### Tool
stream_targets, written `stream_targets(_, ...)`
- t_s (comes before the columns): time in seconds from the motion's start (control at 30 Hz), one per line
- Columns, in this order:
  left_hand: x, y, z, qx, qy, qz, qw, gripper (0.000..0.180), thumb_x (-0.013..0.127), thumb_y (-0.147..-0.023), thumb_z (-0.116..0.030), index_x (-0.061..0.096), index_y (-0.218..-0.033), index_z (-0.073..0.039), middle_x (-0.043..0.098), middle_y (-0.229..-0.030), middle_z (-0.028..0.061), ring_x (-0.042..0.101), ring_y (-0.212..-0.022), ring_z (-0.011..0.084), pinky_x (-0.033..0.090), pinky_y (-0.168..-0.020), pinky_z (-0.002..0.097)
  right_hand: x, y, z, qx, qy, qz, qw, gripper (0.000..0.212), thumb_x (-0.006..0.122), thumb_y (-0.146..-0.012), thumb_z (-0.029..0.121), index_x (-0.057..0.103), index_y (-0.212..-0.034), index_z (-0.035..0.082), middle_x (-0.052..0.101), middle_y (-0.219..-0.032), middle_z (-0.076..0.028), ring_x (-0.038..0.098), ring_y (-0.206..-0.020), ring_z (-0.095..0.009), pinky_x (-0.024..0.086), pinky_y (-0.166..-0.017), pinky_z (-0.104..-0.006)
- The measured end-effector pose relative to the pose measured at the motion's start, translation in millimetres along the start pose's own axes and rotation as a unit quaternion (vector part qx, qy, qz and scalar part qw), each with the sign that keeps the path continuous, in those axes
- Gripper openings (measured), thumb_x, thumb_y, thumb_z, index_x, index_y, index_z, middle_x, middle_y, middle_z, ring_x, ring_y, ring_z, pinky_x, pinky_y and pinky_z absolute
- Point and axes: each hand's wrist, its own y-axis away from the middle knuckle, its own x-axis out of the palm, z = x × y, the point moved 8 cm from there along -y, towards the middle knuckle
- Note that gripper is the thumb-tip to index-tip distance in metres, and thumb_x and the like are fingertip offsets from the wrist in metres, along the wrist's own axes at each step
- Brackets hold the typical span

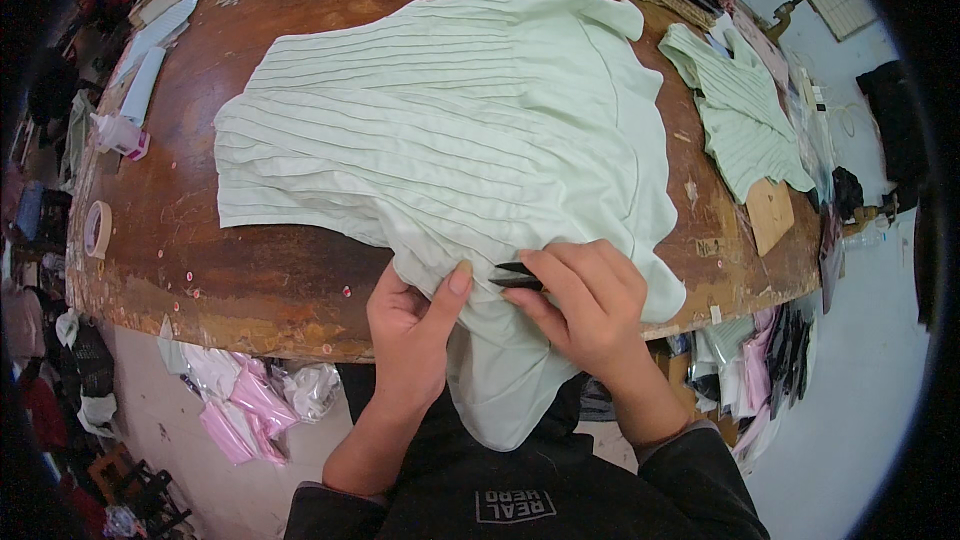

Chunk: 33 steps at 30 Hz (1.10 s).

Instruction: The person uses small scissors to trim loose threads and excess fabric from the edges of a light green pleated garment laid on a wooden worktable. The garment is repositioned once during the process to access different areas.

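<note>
A worn brown table (255, 285), and across it spreads the pale green pleated garment (450, 120), one part drooping over the near edge! Left hand (415, 325) pinches the cloth; right hand (597, 305) grips black snips (522, 283), blades apart, right at the fabric. Out left, a small bottle (122, 137), contents hard to tell; below, clear plastic bags (312, 390) hold pink and white cloth.

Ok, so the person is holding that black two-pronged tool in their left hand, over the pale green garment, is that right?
Not the left: the head view shows the black two-pronged tool in the right hand, over the pale green garment.
</note>
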Motion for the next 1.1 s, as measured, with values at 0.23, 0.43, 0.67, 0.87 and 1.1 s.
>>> stream_targets(0.23,2.8,-0.4,-1.3,-0.007,0.000,0.006,1.000,0.028,0.065,-0.091,-0.003,0.058,-0.117,0.002,0.065,-0.110,0.0058,0.059,-0.097,0.0093,0.046,-0.087,0.0248,2.5,-2.2,1.0,0.013,-0.031,-0.006,0.999,0.038,0.081,-0.062,0.017,0.067,-0.094,0.004,0.062,-0.083,-0.005,0.056,-0.063,-0.020,0.044,-0.053,-0.0293)
stream_targets(0.43,4.1,-0.7,-1.6,-0.011,0.010,0.015,1.000,0.027,0.065,-0.090,-0.003,0.059,-0.116,0.002,0.065,-0.109,0.0054,0.059,-0.096,0.0089,0.045,-0.086,0.0242,4.3,-2.9,6.1,-0.021,-0.026,-0.013,0.999,0.034,0.080,-0.063,0.016,0.068,-0.092,0.005,0.062,-0.079,-0.002,0.055,-0.061,-0.017,0.042,-0.050,-0.0285)
stream_targets(0.67,5.2,-1.2,-4.2,0.006,-0.009,0.022,1.000,0.027,0.065,-0.090,-0.002,0.059,-0.116,0.002,0.065,-0.109,0.0058,0.059,-0.097,0.0093,0.045,-0.087,0.0245,3.2,-4.2,8.3,-0.025,-0.011,-0.013,1.000,0.029,0.079,-0.065,0.016,0.069,-0.091,0.006,0.061,-0.077,0.000,0.053,-0.060,-0.015,0.039,-0.048,-0.0272)
stream_targets(0.87,4.3,-0.8,-3.1,0.004,-0.013,0.019,1.000,0.028,0.066,-0.090,-0.002,0.059,-0.116,0.003,0.065,-0.109,0.0061,0.059,-0.098,0.0095,0.045,-0.088,0.0247,3.0,-5.3,10.1,-0.034,0.006,-0.011,0.999,0.027,0.079,-0.067,0.016,0.068,-0.090,0.006,0.061,-0.076,0.001,0.053,-0.059,-0.014,0.039,-0.048,-0.0264)
stream_targets(1.1,4.0,-0.5,-0.3,-0.005,0.004,0.022,1.000,0.029,0.065,-0.090,-0.003,0.058,-0.117,0.002,0.065,-0.111,0.0060,0.059,-0.099,0.0098,0.045,-0.088,0.0248,4.6,0.5,2.0,0.009,-0.047,-0.014,0.999,0.031,0.079,-0.068,0.016,0.067,-0.094,0.004,0.063,-0.078,-0.004,0.057,-0.061,-0.019,0.043,-0.050,-0.0295)
